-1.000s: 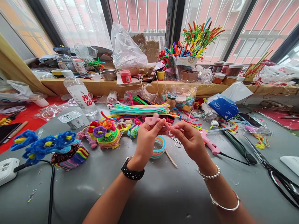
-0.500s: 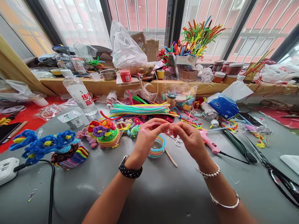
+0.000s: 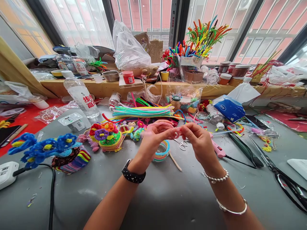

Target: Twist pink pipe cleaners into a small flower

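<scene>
Both hands meet above the middle of the grey table (image 3: 168, 198), pinching a pink pipe cleaner (image 3: 165, 123) between them. My left hand (image 3: 154, 139), with a black watch on its wrist, has its fingers curled round one looped end. My right hand (image 3: 200, 140), with a pearl bracelet and a bangle, pinches the other end at the fingertips. Just below the hands lie a striped ring (image 3: 163, 150), a thin wooden stick (image 3: 175, 161) and small scissors (image 3: 181, 144).
A pink glue gun (image 3: 217, 147) and its black cord lie right of the hands. A bundle of pastel pipe cleaners (image 3: 144, 111), a water bottle (image 3: 81, 95), a flower craft (image 3: 106, 135), blue flowers (image 3: 45, 148), large scissors (image 3: 285, 180), a tissue pack (image 3: 229, 108) and a cluttered sill (image 3: 153, 86) surround them.
The pink pipe cleaner has been bent and drawn in between the fingertips. Both hands have moved slightly closer together and a little to the right.
</scene>
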`<action>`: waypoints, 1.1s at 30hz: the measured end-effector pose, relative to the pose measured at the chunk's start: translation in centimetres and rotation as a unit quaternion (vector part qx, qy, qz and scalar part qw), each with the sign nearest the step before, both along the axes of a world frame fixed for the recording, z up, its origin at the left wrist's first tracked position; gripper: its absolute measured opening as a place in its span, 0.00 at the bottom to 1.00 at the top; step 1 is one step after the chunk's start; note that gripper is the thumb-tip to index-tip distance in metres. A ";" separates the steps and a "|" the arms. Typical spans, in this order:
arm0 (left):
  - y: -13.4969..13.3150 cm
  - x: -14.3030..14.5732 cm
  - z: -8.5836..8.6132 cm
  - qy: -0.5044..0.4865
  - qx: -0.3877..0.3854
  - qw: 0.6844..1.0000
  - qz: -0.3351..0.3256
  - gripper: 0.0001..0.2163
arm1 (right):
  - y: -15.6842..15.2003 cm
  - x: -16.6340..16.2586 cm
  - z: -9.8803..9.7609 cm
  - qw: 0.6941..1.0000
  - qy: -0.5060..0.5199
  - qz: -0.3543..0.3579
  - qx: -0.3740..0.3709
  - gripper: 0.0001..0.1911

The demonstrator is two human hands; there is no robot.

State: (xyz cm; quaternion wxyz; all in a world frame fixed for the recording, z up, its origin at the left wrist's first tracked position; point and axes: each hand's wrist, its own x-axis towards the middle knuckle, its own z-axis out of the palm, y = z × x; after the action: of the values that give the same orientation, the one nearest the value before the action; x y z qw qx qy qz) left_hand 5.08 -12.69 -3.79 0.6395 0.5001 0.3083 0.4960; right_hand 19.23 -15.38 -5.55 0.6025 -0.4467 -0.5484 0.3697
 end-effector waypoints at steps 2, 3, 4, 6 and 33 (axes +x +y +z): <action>0.0 -0.1 0.0 0.002 -0.007 1.000 -0.015 0.08 | 0.0 0.1 0.0 1.000 -0.010 -0.004 0.003 0.13; -0.1 -0.2 0.0 0.009 -0.008 1.000 -0.017 0.08 | 0.0 0.2 0.0 1.000 -0.015 -0.004 0.004 0.14; -0.1 -0.3 0.0 0.021 -0.006 1.000 -0.013 0.08 | 0.0 0.2 0.0 1.000 -0.020 0.000 0.002 0.14; -0.2 -0.3 0.0 0.047 0.001 0.999 0.000 0.08 | 0.0 0.3 0.0 0.999 -0.026 0.021 -0.015 0.14; -0.4 -2.8 1.4 0.199 0.466 0.838 0.205 0.09 | 0.1 1.3 0.7 0.967 -0.243 0.024 -0.067 0.08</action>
State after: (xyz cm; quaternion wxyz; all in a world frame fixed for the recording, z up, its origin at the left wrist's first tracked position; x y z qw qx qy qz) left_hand 2.28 -13.08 -2.35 0.1398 0.7521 0.2566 0.5908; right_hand 20.49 -15.29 -4.87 0.4106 -0.5496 -0.6626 0.3005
